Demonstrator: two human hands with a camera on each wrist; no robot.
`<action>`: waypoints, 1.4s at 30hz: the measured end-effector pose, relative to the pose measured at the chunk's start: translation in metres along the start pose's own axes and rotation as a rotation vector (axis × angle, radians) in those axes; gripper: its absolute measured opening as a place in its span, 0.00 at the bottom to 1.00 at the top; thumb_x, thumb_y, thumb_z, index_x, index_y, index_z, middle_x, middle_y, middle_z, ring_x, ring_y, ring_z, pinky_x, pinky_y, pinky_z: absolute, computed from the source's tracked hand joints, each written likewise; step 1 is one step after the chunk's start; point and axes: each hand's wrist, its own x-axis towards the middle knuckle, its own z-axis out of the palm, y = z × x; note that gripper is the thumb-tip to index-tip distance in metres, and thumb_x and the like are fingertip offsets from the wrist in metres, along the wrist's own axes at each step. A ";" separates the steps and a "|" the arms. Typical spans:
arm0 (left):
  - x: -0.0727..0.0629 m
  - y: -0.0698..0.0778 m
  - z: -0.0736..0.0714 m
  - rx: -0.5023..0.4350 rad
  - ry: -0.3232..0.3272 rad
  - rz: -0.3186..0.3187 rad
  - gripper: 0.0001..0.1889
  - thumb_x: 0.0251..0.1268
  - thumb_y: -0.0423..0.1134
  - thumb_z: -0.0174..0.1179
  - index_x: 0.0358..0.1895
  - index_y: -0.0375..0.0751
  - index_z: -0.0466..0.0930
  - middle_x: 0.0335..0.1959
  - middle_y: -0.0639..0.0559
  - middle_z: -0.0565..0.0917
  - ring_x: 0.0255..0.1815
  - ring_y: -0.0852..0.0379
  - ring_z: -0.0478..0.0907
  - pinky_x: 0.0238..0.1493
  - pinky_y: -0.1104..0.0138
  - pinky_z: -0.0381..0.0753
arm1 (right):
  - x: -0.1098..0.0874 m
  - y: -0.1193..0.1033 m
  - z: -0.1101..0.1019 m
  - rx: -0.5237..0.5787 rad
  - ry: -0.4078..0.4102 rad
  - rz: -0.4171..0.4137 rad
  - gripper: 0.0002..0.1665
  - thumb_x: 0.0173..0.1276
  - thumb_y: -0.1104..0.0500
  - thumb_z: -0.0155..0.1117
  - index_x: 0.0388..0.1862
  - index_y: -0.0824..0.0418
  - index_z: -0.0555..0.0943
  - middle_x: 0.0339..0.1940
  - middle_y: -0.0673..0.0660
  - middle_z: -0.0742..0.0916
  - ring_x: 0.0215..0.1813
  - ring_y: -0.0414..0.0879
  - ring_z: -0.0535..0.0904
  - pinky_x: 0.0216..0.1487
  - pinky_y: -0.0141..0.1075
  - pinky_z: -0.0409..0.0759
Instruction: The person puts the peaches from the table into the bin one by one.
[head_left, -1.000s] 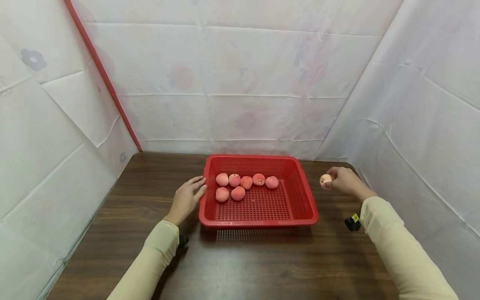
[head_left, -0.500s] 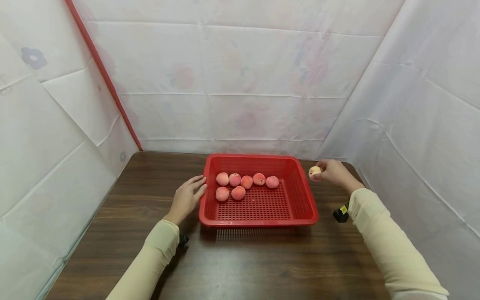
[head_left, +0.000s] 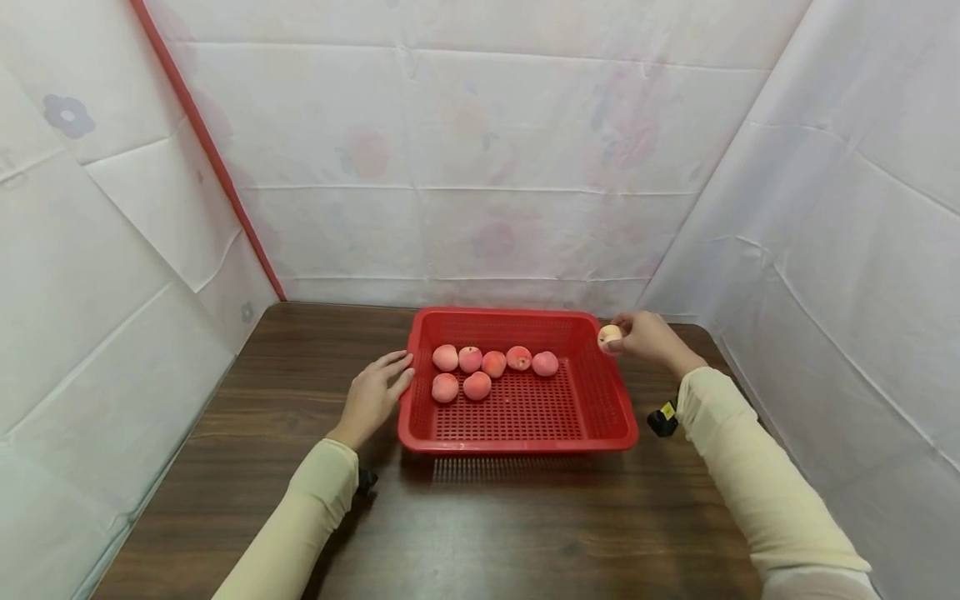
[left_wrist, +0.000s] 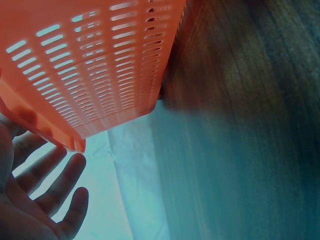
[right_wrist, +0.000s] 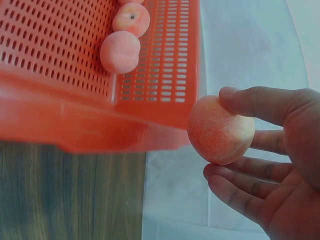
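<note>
A red perforated plastic basket (head_left: pixel 517 446) stands on the table with several peaches (head_left: pixel 477 386) inside, gathered toward its left and back. My left hand (head_left: pixel 372 397) touches the basket's left rim, its fingers spread and fairly straight. From the left wrist view, those fingers (left_wrist: pixel 64 182) lie along the rim's underside. Between the thumb and fingers of my right hand (head_left: pixel 651 340) is a pale yellow-pink peach (head_left: pixel 610 337), held at the basket's right rim near the back corner. The right wrist view shows this peach (right_wrist: pixel 220 131) close beside the basket wall, with the palm partly turned toward the camera.
A dark wood-grain table (head_left: pixel 480 533) lies under the basket. White patterned sheeting (head_left: pixel 487 167) hangs behind and on both sides, and a red strip (head_left: pixel 210 158) runs down the back left corner. Black wrist devices (head_left: pixel 662 419) sit under the sleeves.
My right hand has moved left with the peach, from over the table right of the basket to its right rim. The left hand and basket have stayed put.
</note>
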 end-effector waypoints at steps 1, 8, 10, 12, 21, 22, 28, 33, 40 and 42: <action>0.000 0.000 0.000 0.001 -0.002 -0.001 0.21 0.69 0.43 0.59 0.61 0.39 0.79 0.62 0.43 0.79 0.63 0.41 0.76 0.65 0.45 0.72 | 0.001 -0.002 0.001 0.001 -0.002 -0.006 0.19 0.61 0.53 0.71 0.43 0.67 0.81 0.40 0.63 0.87 0.38 0.51 0.81 0.37 0.39 0.77; -0.003 -0.001 0.001 -0.006 -0.010 -0.008 0.21 0.69 0.44 0.59 0.62 0.39 0.78 0.63 0.43 0.79 0.64 0.41 0.75 0.65 0.45 0.71 | 0.009 -0.014 0.011 0.011 -0.023 -0.029 0.25 0.61 0.54 0.71 0.51 0.70 0.80 0.40 0.63 0.86 0.39 0.50 0.81 0.39 0.39 0.79; -0.002 0.000 0.001 -0.007 -0.009 -0.004 0.21 0.69 0.44 0.59 0.62 0.39 0.78 0.63 0.43 0.79 0.64 0.41 0.75 0.65 0.44 0.71 | 0.011 -0.017 0.014 0.010 -0.032 -0.038 0.26 0.61 0.55 0.71 0.52 0.70 0.80 0.40 0.63 0.86 0.38 0.50 0.80 0.39 0.39 0.78; -0.002 0.000 -0.001 -0.009 -0.006 0.000 0.21 0.69 0.43 0.59 0.62 0.39 0.77 0.63 0.42 0.79 0.64 0.41 0.75 0.64 0.44 0.71 | 0.014 -0.022 0.016 -0.002 -0.035 -0.052 0.27 0.60 0.55 0.71 0.53 0.71 0.79 0.40 0.63 0.86 0.38 0.49 0.79 0.39 0.39 0.78; -0.002 0.002 -0.001 0.001 0.000 0.006 0.21 0.69 0.43 0.59 0.62 0.39 0.78 0.62 0.43 0.79 0.64 0.41 0.75 0.64 0.44 0.71 | 0.027 -0.041 0.032 -0.041 -0.083 -0.097 0.25 0.59 0.56 0.72 0.52 0.68 0.80 0.39 0.60 0.85 0.38 0.49 0.77 0.40 0.40 0.76; -0.002 0.002 -0.001 0.001 -0.001 0.005 0.21 0.69 0.44 0.59 0.62 0.39 0.78 0.62 0.43 0.79 0.64 0.41 0.75 0.64 0.45 0.71 | 0.028 -0.043 0.034 -0.047 -0.093 -0.108 0.24 0.59 0.56 0.73 0.51 0.68 0.81 0.38 0.59 0.85 0.38 0.49 0.76 0.40 0.39 0.76; -0.004 0.003 -0.001 -0.002 -0.005 0.004 0.21 0.69 0.43 0.59 0.62 0.39 0.78 0.62 0.43 0.79 0.64 0.41 0.75 0.64 0.45 0.71 | 0.034 -0.053 0.046 -0.063 -0.160 -0.132 0.24 0.59 0.58 0.73 0.53 0.65 0.81 0.38 0.57 0.84 0.39 0.47 0.75 0.40 0.37 0.73; -0.004 0.004 0.000 -0.005 -0.006 0.002 0.21 0.69 0.44 0.59 0.62 0.39 0.78 0.62 0.43 0.79 0.63 0.42 0.75 0.64 0.45 0.72 | 0.036 -0.057 0.055 -0.059 -0.227 -0.120 0.27 0.59 0.59 0.72 0.57 0.65 0.79 0.48 0.60 0.85 0.41 0.47 0.77 0.41 0.37 0.76; -0.007 0.003 -0.001 0.005 -0.016 -0.005 0.21 0.69 0.43 0.59 0.62 0.40 0.78 0.63 0.43 0.79 0.64 0.42 0.75 0.65 0.46 0.72 | 0.040 -0.063 0.068 -0.087 -0.265 -0.151 0.25 0.58 0.58 0.73 0.54 0.65 0.80 0.43 0.59 0.84 0.38 0.46 0.75 0.38 0.35 0.74; -0.007 0.003 -0.001 0.003 -0.012 -0.010 0.21 0.69 0.43 0.59 0.62 0.40 0.78 0.62 0.43 0.79 0.64 0.42 0.75 0.65 0.46 0.72 | 0.041 -0.065 0.072 -0.110 -0.274 -0.171 0.24 0.58 0.57 0.74 0.52 0.65 0.81 0.41 0.57 0.85 0.37 0.45 0.73 0.37 0.34 0.73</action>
